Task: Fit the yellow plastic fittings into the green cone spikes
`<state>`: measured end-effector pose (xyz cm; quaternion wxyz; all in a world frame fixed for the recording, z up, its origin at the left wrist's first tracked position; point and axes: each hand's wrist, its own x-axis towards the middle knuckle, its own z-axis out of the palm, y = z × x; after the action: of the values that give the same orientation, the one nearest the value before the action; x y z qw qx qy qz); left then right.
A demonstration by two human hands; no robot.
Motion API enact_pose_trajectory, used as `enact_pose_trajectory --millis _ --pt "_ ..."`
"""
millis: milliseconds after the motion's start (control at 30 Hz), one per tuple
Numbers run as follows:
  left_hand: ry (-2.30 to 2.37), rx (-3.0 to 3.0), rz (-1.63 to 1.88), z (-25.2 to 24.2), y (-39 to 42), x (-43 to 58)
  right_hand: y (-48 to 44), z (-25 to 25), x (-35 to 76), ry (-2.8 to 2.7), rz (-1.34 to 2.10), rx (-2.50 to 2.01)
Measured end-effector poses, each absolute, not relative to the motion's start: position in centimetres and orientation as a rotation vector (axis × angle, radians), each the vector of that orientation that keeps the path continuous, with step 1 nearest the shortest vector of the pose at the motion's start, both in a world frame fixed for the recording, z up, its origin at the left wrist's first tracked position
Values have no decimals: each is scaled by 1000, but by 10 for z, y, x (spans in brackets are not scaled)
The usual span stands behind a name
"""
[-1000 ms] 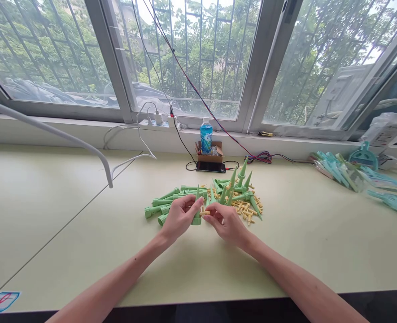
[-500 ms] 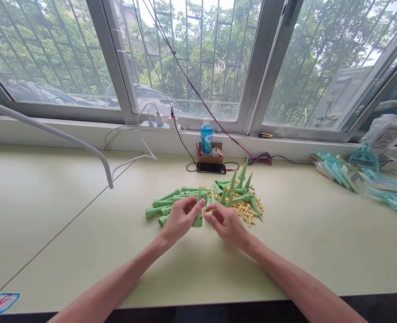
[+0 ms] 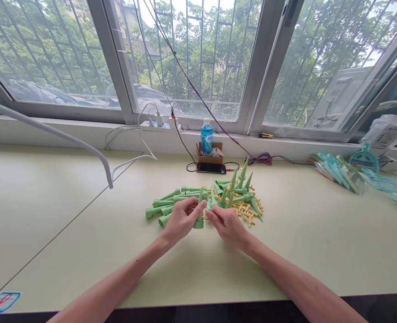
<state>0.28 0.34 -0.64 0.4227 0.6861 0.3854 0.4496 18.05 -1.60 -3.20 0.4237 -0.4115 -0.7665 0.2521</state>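
Note:
My left hand (image 3: 181, 220) grips a green plastic spike (image 3: 199, 214), point up, just above the pale green table (image 3: 84, 233). My right hand (image 3: 228, 224) pinches a small yellow part (image 3: 205, 217) against the spike's lower end. Right behind my hands lies a heap of green spikes (image 3: 178, 199), some flat at the left and some upright at the right (image 3: 240, 179). Several small yellow parts (image 3: 247, 210) are scattered at the heap's right side.
A blue bottle (image 3: 206, 138) stands in a small cardboard box (image 3: 210, 154) by the window, with a black phone (image 3: 211, 168) in front of it. Cables run along the sill. A white cord (image 3: 50, 132) crosses the left. Teal packaged items (image 3: 342, 172) lie at the far right.
My hands have closed in on each other slightly. The yellow part has gone from beside the spike to pressed against its base. The spike has stayed upright in my left hand.

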Motion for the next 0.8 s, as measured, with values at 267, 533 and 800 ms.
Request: enact_pose_trajectory --millis 267,533,800 --pt "1001 1706 1150 -6 5 2 -19 -32 181 -1939 693 -1013" --pt "981 1728 1117 -3 2 3 -17 -31 181 -1964 656 -1019" --pt "1002 1697 1141 -6 4 2 -18 -33 181 -1931 699 -1027"
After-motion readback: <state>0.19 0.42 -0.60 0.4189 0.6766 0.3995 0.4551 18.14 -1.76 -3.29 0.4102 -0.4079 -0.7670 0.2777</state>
